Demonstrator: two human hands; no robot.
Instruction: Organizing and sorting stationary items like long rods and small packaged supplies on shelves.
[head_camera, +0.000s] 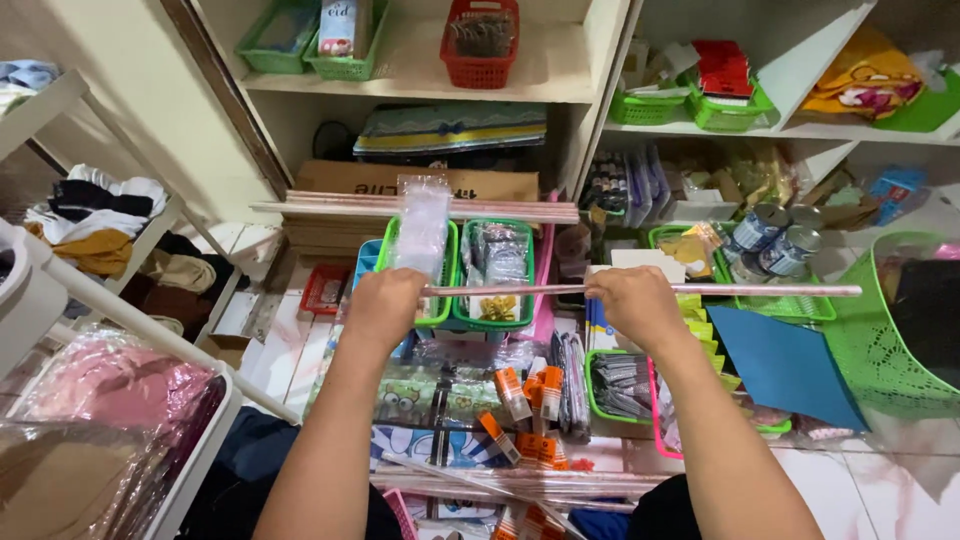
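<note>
Both my hands hold one long thin pinkish rod (760, 290) level in front of me. My left hand (385, 305) grips it near its left end. My right hand (635, 300) grips it near the middle, and the rod sticks out far to the right. Below the rod lie green baskets (460, 310) with small packets, and a clear plastic bag (422, 225) stands just behind my left hand. A bundle of similar long rods (330, 205) lies across a cardboard box further back.
White shelves (560, 85) with green and red baskets rise ahead. A large green mesh basket (885, 350) and a blue sheet (785, 365) sit at the right. Tins (775, 235) stand behind them. A rack with wrapped clothes (110, 385) is at the left. Wrapped packets cover the floor.
</note>
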